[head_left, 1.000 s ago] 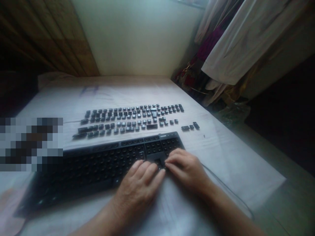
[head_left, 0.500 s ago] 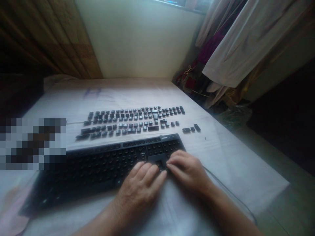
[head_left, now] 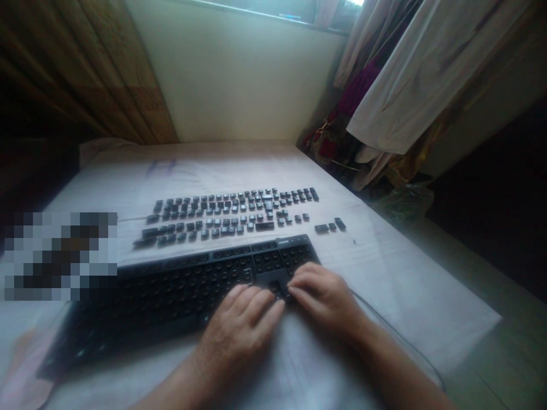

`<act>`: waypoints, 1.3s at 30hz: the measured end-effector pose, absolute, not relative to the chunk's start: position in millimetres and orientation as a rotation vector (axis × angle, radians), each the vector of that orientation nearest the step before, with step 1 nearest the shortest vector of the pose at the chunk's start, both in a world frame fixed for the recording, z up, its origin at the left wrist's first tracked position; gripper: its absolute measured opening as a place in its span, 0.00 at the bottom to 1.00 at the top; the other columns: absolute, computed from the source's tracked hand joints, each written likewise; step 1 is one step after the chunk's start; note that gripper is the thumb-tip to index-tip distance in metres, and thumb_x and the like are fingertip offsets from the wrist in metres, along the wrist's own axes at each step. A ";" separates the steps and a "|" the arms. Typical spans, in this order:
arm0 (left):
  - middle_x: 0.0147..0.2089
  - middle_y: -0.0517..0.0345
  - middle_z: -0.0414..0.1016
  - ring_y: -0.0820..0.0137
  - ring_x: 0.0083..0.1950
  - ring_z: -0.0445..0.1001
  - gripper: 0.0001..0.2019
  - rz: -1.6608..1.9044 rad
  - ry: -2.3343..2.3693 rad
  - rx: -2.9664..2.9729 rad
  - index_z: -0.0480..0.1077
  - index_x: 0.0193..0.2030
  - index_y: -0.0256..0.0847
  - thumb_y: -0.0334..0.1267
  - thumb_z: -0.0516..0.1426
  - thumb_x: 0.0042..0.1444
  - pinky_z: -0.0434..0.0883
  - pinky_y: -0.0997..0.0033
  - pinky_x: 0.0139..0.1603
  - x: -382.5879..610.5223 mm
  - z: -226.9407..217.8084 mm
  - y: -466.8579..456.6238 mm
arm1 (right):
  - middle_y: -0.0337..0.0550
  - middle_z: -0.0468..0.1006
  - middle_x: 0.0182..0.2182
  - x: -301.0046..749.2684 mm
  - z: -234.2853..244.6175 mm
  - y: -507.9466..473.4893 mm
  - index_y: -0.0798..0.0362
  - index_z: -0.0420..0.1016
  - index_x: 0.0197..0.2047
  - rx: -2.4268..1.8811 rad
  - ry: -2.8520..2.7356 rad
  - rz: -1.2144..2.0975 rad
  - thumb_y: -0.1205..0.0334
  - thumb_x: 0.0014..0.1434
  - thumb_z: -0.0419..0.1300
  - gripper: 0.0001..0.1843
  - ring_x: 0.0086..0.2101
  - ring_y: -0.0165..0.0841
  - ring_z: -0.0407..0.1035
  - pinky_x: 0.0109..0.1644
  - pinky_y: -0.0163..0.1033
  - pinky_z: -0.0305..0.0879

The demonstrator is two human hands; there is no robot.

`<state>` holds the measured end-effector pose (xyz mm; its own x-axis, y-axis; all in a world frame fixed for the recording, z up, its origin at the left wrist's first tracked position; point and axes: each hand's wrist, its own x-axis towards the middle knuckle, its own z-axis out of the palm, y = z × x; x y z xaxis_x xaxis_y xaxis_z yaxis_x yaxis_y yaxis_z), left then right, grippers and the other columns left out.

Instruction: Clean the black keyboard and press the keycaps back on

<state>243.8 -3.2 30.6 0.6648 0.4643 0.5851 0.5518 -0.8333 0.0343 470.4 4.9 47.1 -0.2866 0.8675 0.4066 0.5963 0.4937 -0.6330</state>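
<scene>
A black keyboard (head_left: 141, 304) lies on the cloth-covered table, its key places looking bare of caps. My left hand (head_left: 241, 322) rests over its front edge, fingers bent down onto it and the thumb stretched toward the right. Beside it, my right hand (head_left: 322, 293) is closed in a pinch over the lower right part of the keyboard, by the arrow-key area. Whatever sits between those fingertips is hidden. Beyond the keyboard, loose black keycaps (head_left: 217, 222) are laid out in rows, with several more keycaps (head_left: 321, 228) apart on the right.
The table (head_left: 405, 285) has a pale cloth and drops off along its right side. A thin cable (head_left: 397, 328) runs along the right. A pixelated patch covers something at the left. Hanging clothes (head_left: 393, 97), a curtain (head_left: 98, 74) and a wall (head_left: 239, 80) stand behind.
The view has tilted up slightly, showing more of the window. Both hands keep nearly the same places on the keyboard; the keycap rows look unchanged.
</scene>
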 end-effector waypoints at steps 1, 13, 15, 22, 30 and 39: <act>0.49 0.54 0.76 0.65 0.51 0.71 0.16 -0.900 -0.835 -2.724 0.74 0.54 0.42 0.31 0.47 0.70 0.65 0.61 0.60 242.1 30.9 -2.8 | 0.42 0.79 0.30 470.5 47.0 5.0 0.51 0.79 0.33 -1.199 -2.003 0.469 0.69 0.62 0.60 0.08 0.32 0.32 0.75 0.36 0.36 0.72; 0.52 0.51 0.76 0.63 0.53 0.72 0.18 -0.800 -0.892 -2.664 0.72 0.56 0.39 0.32 0.44 0.71 0.68 0.60 0.55 219.2 25.3 4.2 | 0.43 0.79 0.31 471.3 42.9 6.5 0.51 0.79 0.33 -1.182 -1.977 0.512 0.69 0.61 0.61 0.07 0.32 0.33 0.75 0.37 0.36 0.71; 0.52 0.53 0.76 0.63 0.53 0.72 0.18 -0.812 -0.908 -2.656 0.73 0.56 0.39 0.32 0.44 0.72 0.68 0.61 0.56 219.6 23.3 3.5 | 0.43 0.79 0.31 470.6 41.9 6.8 0.51 0.79 0.32 -1.181 -1.969 0.520 0.69 0.61 0.60 0.07 0.32 0.32 0.74 0.37 0.36 0.71; 0.49 0.57 0.78 0.65 0.53 0.72 0.20 -0.900 -0.925 -2.608 0.74 0.54 0.42 0.36 0.42 0.73 0.64 0.64 0.59 220.7 14.2 6.4 | 0.43 0.79 0.30 473.0 47.3 6.8 0.52 0.78 0.31 -1.172 -2.031 0.568 0.69 0.60 0.60 0.08 0.32 0.32 0.74 0.36 0.34 0.70; 0.45 0.60 0.80 0.68 0.48 0.74 0.20 -1.050 -0.846 -2.508 0.76 0.50 0.44 0.37 0.42 0.73 0.63 0.68 0.56 221.4 3.7 16.4 | 0.41 0.82 0.32 521.3 78.7 42.5 0.50 0.80 0.33 -1.591 -2.136 0.289 0.66 0.61 0.61 0.07 0.34 0.32 0.77 0.41 0.34 0.71; 0.44 0.61 0.80 0.69 0.47 0.74 0.21 -1.062 -0.817 -2.498 0.76 0.49 0.45 0.38 0.41 0.74 0.64 0.69 0.55 220.3 4.4 18.7 | 0.50 0.80 0.45 549.6 61.1 81.5 0.50 0.82 0.48 -2.027 -2.043 -0.088 0.68 0.61 0.60 0.14 0.46 0.43 0.74 0.49 0.44 0.69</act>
